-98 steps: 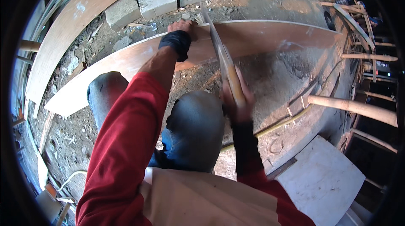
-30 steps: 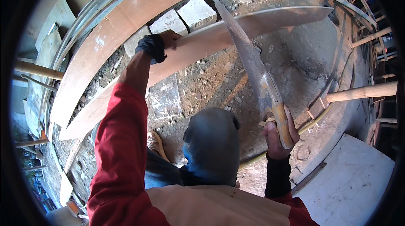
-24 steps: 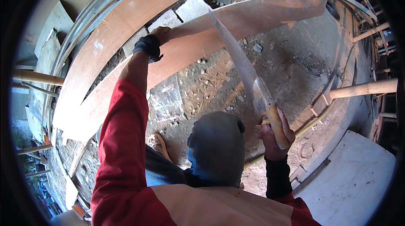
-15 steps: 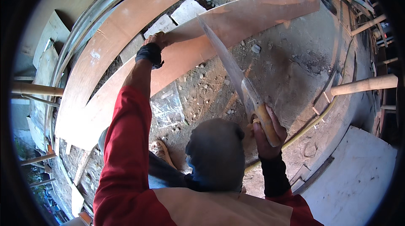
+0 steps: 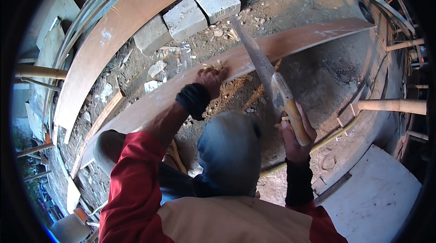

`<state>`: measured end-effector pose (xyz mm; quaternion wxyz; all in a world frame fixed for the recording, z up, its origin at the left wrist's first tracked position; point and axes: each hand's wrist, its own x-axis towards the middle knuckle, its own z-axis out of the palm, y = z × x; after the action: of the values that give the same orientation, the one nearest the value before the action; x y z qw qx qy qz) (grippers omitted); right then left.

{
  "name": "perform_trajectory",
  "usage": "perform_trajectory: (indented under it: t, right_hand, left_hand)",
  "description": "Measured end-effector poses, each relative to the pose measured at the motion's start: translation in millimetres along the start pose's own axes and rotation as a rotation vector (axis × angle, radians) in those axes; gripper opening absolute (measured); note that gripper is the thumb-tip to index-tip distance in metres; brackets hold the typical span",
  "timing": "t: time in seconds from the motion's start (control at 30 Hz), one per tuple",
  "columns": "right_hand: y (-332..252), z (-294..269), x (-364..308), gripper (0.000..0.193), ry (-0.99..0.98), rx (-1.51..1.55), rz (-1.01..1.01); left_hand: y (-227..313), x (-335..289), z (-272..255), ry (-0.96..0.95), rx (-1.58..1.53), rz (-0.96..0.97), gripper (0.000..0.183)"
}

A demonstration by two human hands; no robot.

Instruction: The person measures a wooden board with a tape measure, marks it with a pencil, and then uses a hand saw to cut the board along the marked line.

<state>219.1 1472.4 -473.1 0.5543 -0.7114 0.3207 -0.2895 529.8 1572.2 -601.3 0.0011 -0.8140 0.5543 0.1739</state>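
My right hand [image 5: 297,136] is wrapped round the wooden handle of a handsaw [image 5: 259,59], whose blade points up and away to the left. The blade's far part shows over a long, narrow plywood strip [image 5: 302,43]; whether they touch I cannot tell. My left hand [image 5: 211,79], with a black band at the wrist, is closed on the strip at its near edge, left of the saw. A few pale wood shavings lie by its knuckles. The strip slants from beside my knee at the lower left to the far right.
A larger curved plywood sheet [image 5: 111,25] stretches along the left. Several grey concrete blocks [image 5: 185,18] lie on the dirt floor beyond the strip. A bamboo pole [image 5: 393,106] juts in at the right, above a white board [image 5: 374,195]. A yellow hose [image 5: 327,147] runs nearby.
The plywood strip has come away from the larger sheet and nearer to me, uncovering the concrete blocks. My left hand has moved right and closer with it. The saw has shifted slightly right.
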Motion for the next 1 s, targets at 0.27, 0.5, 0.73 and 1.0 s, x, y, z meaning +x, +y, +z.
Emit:
perform_trajectory:
  t: [0.27,0.5,0.73,1.0]
  right_hand:
    - [77.0,20.6,-3.7,0.050,-0.060,-0.193,-0.133]
    - [126.8,27.0,-8.6,0.047,-0.028,-0.244,-0.213]
    - [154.4,45.7,2.6,0.047,-0.050,-0.114,0.110]
    - [154.2,26.5,-18.4,0.051,-0.028,-0.219,-0.129]
  left_hand:
    - [41.2,-13.6,163.5,0.666,0.041,0.102,0.061]
    - [44.4,-19.4,202.4,0.435,0.004,0.025,0.064]
    - [40.6,-21.8,204.5,0.443,-0.069,0.079,0.075]
    - [46.6,-23.7,189.6,0.445,-0.076,0.049,0.068]
